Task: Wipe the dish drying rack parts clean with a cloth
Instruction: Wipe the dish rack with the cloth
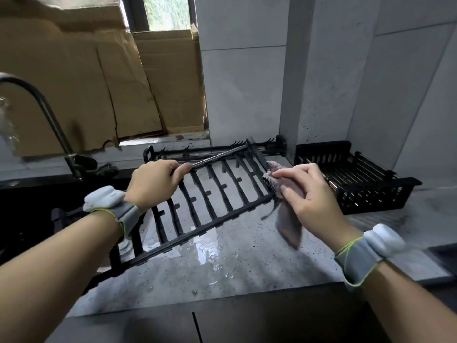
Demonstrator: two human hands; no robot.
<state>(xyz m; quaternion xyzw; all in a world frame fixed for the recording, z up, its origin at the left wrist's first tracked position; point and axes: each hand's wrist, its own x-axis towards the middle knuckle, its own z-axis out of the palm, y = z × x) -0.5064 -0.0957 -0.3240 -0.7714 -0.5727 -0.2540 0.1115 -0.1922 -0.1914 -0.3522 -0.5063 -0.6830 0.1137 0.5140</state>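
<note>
- We note a grey speckled countertop (247,263) below pale wall tiles, with wet patches near its middle; cardboard sheets (99,78) cover the window behind a curved faucet (47,115).
- We observe the left hand (153,184) curled around a metal rod (217,157) of the black rack panel (210,206), which sits tilted over the counter.
- We record the right hand (309,194) pinching a pinkish cloth (288,219) against the panel's right end.
- We find a black basket (358,179) standing on the counter to the right, just beside the wall.
- A second black frame (217,149) lies behind the panel.
</note>
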